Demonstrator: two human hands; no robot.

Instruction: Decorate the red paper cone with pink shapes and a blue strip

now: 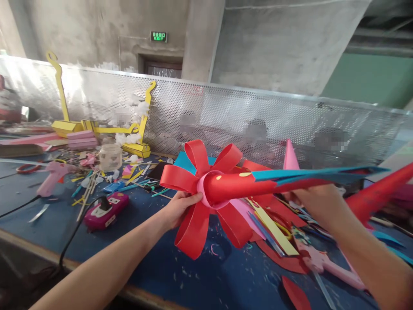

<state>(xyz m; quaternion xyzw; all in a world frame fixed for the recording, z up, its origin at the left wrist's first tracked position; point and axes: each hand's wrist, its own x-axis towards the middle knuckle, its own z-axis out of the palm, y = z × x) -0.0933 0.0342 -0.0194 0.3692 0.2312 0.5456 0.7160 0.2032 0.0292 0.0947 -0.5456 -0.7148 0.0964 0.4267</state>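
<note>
A red paper flower (pixel 193 230) with several looped petals around a pink ring is held up over the table. My left hand (pixel 180 209) is closed on it, thumb on the pink ring and the other fingers behind. Through or against that ring sits the wide end of a red paper tube (pixel 237 187) with yellow spots; I cannot tell how deep it goes. Blue pointed paper strips (pixel 300 173) run along the tube toward the right. My right hand (pixel 314 200) is closed around the tube's far part from below, its fingers partly hidden.
A purple power strip (pixel 105 211) with a plugged-in cable and a pink glue gun (pixel 53 176) lie at left. Another glue gun (pixel 335 269) lies at right among paper pieces. Yellow cardboard shapes (pixel 138 148) stand by the perforated metal panel (pixel 222 116). People show blurred behind it.
</note>
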